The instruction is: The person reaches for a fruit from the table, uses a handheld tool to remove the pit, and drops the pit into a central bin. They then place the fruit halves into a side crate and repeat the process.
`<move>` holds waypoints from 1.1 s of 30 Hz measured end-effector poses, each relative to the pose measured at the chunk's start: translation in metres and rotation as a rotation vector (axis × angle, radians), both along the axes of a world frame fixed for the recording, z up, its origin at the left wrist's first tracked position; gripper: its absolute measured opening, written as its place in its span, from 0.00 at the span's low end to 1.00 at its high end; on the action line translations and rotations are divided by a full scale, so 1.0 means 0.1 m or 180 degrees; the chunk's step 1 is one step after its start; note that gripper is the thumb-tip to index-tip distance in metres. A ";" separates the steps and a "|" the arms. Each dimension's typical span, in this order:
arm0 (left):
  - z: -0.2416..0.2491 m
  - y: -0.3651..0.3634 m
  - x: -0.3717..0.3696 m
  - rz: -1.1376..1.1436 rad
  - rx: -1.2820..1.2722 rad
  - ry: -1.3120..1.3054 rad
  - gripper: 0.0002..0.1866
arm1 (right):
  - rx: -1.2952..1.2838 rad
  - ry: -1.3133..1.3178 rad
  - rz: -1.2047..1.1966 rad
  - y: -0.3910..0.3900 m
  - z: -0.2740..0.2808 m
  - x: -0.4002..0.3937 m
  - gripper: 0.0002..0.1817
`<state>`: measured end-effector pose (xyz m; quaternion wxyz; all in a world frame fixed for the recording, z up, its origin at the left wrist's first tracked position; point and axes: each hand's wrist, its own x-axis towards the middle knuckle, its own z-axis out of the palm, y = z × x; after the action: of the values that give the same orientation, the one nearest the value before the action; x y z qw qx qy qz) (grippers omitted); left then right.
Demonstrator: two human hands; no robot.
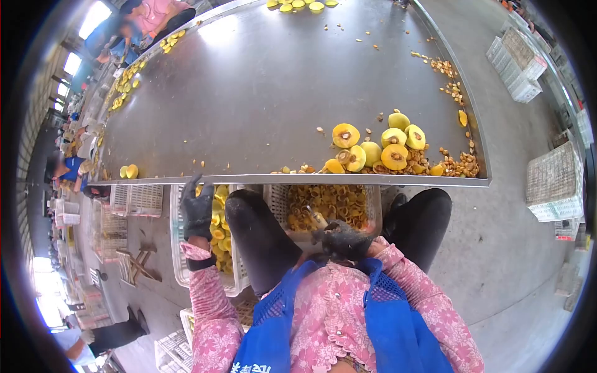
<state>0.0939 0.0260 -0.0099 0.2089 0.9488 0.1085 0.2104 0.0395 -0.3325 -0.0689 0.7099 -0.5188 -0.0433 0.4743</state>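
My left hand [198, 211], in a dark glove, is raised at the table's front edge with its fingers apart and nothing in them. Beneath it stands a white crate [178, 248] of yellow fruit halves [221, 233]. My right hand [348, 241], also gloved, is closed around a small tool with a pale handle [319, 219]; its working end is hidden. That hand is over a second crate [377, 208], filled with brownish-yellow fruit scraps [329, 202]. Halved yellow peaches [394, 156], some showing brown centres, are piled on the metal table's near right.
The metal table [261, 93] has a raised rim. Loose brown pit pieces [460, 166] line its right side. Two fruit halves [129, 171] lie at its left corner. Stacked crates [555, 180] stand on the right floor, a wooden stool [138, 266] on the left. Other people [152, 18] sit beyond.
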 end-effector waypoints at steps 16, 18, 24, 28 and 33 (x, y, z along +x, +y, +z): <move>-0.34 -2.68 1.71 -0.3388 0.0827 0.2062 0.22 | -0.0299 0.0438 -0.0983 -0.18 0.03 -0.04 0.18; -0.30 -2.42 1.59 -0.2557 -0.1326 0.2201 0.17 | -0.0161 0.0708 -0.0970 -0.26 0.22 -0.02 0.20; 0.27 -1.99 0.67 -0.2096 -0.5267 0.2179 0.22 | -0.0003 0.0257 -0.0790 -0.27 0.71 0.10 0.18; 0.23 -2.00 0.18 -0.2034 -0.5709 0.1859 0.22 | -0.0040 -0.0259 -0.0855 -0.22 0.75 0.05 0.19; 0.07 -1.98 -0.05 -0.2964 -0.2587 0.0613 0.22 | -0.0042 -0.0737 -0.1035 -0.17 0.70 -0.08 0.19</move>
<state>0.0891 -0.1723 -0.0028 0.6122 0.7561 -0.2266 -0.0472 0.0311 -0.3499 0.0014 0.7641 -0.5746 -0.0372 0.2908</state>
